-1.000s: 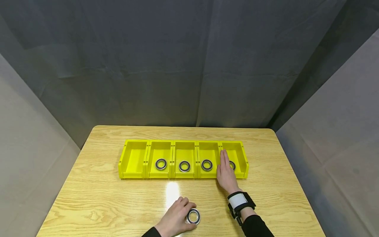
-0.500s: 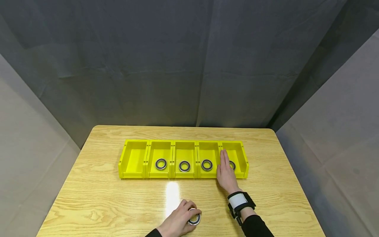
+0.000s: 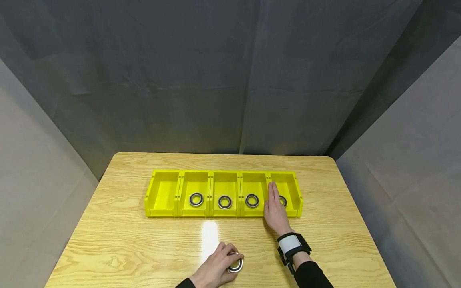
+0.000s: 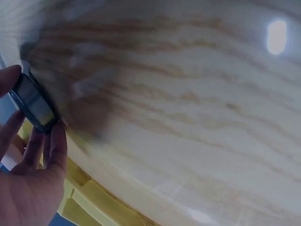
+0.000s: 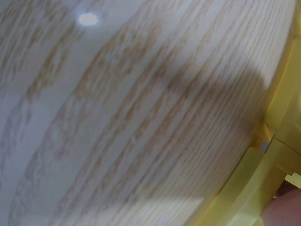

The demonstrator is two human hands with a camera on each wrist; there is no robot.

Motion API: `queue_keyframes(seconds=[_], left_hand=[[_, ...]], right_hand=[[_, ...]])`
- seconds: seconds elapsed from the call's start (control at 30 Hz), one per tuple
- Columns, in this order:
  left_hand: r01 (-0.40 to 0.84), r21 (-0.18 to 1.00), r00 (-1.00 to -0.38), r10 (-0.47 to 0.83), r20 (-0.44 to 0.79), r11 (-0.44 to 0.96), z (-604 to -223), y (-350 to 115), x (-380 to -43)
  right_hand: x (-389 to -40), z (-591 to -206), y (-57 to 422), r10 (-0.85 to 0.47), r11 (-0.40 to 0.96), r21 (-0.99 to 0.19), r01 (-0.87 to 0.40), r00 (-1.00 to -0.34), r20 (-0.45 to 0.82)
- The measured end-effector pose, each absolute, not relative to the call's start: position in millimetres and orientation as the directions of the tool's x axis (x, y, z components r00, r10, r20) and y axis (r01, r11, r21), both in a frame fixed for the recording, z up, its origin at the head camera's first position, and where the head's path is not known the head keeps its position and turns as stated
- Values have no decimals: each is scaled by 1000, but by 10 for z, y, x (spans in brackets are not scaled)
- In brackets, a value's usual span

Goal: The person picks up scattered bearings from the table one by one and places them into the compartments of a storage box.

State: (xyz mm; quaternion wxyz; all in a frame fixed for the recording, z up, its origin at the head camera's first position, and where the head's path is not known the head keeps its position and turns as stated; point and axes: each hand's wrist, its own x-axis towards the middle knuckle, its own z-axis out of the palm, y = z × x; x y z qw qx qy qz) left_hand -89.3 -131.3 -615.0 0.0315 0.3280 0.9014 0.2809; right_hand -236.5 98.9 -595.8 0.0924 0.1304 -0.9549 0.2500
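Observation:
At the front of the table, my left hand (image 3: 213,269) holds a ball bearing (image 3: 240,265) between thumb and fingers. In the left wrist view this bearing (image 4: 36,101) stands edge-on among the fingertips, with its shadow falling on the wood. My right hand (image 3: 276,214) lies with straight fingers along the divider between the two rightmost bins of a yellow bin row (image 3: 163,192). Beside it, a bearing (image 3: 283,201) in the rightmost bin is partly hidden by the fingers. The right wrist view catches a bit of a finger (image 5: 284,211) at the yellow bin edge (image 5: 242,195).
Single bearings lie in three more bins: one at centre left (image 3: 196,199), one in the middle (image 3: 225,202), one at centre right (image 3: 251,201). The leftmost bin holds nothing. Grey cloth (image 3: 180,100) hangs behind the wooden table (image 3: 119,244) and at both sides.
My left fingers have come over the upper part of the bearing, which they now cover more, and the hand has shifted slightly. The right hand has stayed on the divider.

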Motion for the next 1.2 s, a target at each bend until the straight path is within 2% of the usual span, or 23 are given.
queue_keyframes(seconds=[0.23,0.43,0.87,1.2], left_hand=[[505,529,-831,550,84,682,-6074,-1347,-901],[494,520,-855,498,146,697,-6052,-1429,-925],[424,512,-904,381,192,747,-5883,-1693,-1063],[322,557,-943,208,259,765,-5749,-1957,-1190]], right_hand=[[-2381,-5980,1001,-201,837,-465,-289,-952,229],[-2389,-5989,1006,-200,838,-464,-288,-952,230],[-2380,-5978,997,-199,834,-474,-282,-956,217],[-2379,-5972,997,-194,843,-460,-278,-956,222]])
